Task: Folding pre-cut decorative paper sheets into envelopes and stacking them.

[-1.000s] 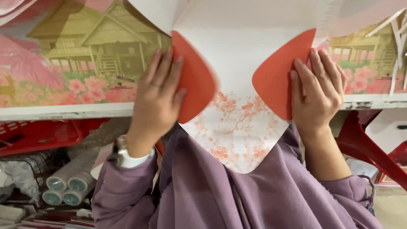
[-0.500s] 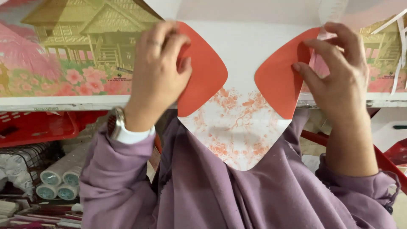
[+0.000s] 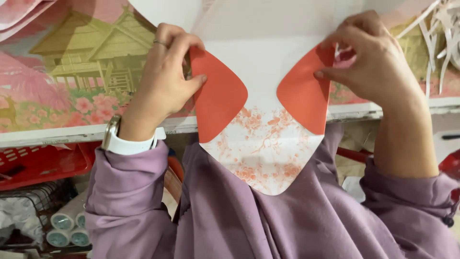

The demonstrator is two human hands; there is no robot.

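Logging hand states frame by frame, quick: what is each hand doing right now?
Left hand: closed, pinching the left red flap.
Right hand: closed, pinching the right red flap.

Surface (image 3: pixel 62 138): white front edge, top covered w/ printed sheet (image 3: pixel 72 81), pink flowers + yellow house pic. White paper blank (image 3: pixel 263 72) w/ red flaps lies on it, tip overhangs edge.

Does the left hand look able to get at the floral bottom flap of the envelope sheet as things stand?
Probably yes: the left hand pinches the left red flap, and the floral bottom flap hangs uncovered just below it over the purple garment.
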